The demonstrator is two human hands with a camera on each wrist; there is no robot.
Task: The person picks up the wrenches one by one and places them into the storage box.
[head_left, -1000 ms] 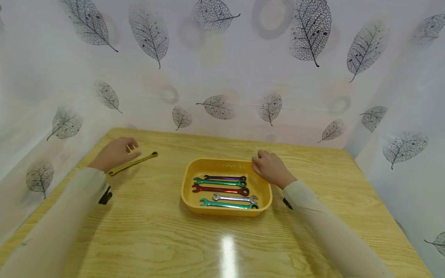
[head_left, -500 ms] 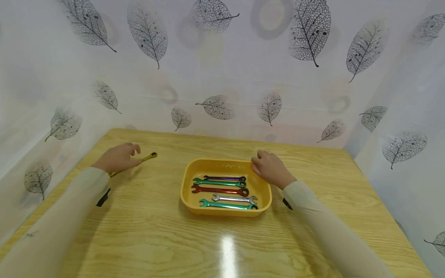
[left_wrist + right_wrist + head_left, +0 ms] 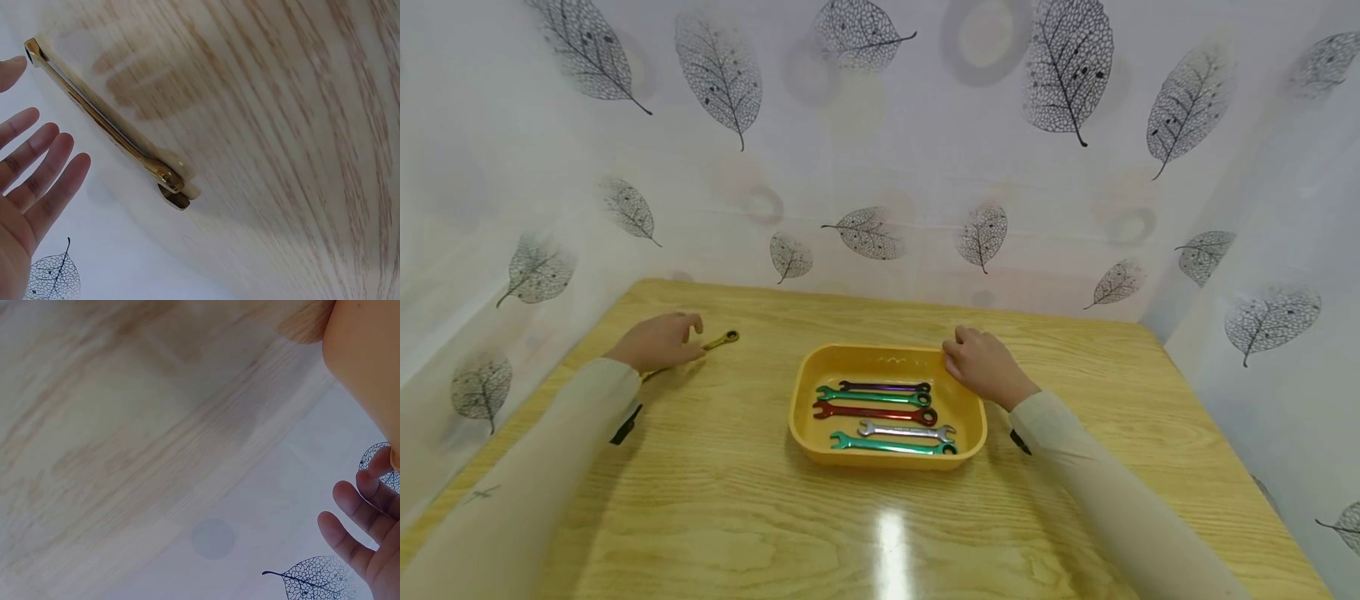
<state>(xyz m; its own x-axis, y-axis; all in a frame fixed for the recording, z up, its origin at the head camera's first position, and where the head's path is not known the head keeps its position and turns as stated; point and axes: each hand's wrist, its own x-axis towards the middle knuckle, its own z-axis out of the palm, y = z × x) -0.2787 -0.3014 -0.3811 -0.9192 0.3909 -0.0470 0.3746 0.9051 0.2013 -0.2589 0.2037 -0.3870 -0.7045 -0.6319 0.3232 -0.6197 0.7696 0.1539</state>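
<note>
A gold combination wrench [image 3: 722,338] lies slanted on the left of the table, and my left hand [image 3: 658,342] hovers over its middle in the head view. From the left wrist, the same wrench [image 3: 106,122] shows whole, apart from my spread fingers; the thumb is close to one end. My right hand [image 3: 988,367] holds the far right corner of a yellow plastic tray [image 3: 880,460], its fingers bent at the rim. The right wrist view shows bent fingers [image 3: 353,509] beside the tray's outer wall [image 3: 369,356]; the thumb is hidden there.
Inside the tray several wrenches lie side by side: purple [image 3: 883,387], green, red [image 3: 874,412], silver [image 3: 906,432] and green again [image 3: 891,447]. The wooden table [image 3: 775,533] backs onto a leaf-printed curtain [image 3: 910,167], with curtain at both sides too.
My left hand has come slightly lower and to the right, now covering most of the gold wrench in the head view. The right hand and the tray have stayed in place.
</note>
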